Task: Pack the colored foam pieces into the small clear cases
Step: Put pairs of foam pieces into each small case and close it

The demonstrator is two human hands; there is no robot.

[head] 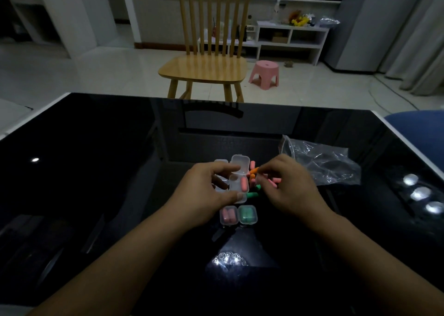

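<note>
My left hand [209, 190] grips a small clear case [237, 183] with its lid flipped up; one orange-pink foam piece [244, 184] lies inside. My right hand [286, 186] pinches an orange foam piece [254, 170] at its fingertips, just right of the open case. Loose foam pieces [254, 188] in orange, pink and green lie in a small pile between my hands. Nearer to me stand two shut cases, one with pink pieces [228, 215] and one with green pieces [248, 214].
The black glossy table [96, 171] reflects ceiling lights. A crumpled clear plastic bag [322, 164] lies right of my right hand. Beyond the far edge stand a wooden chair [209, 68] and a pink stool [264, 74].
</note>
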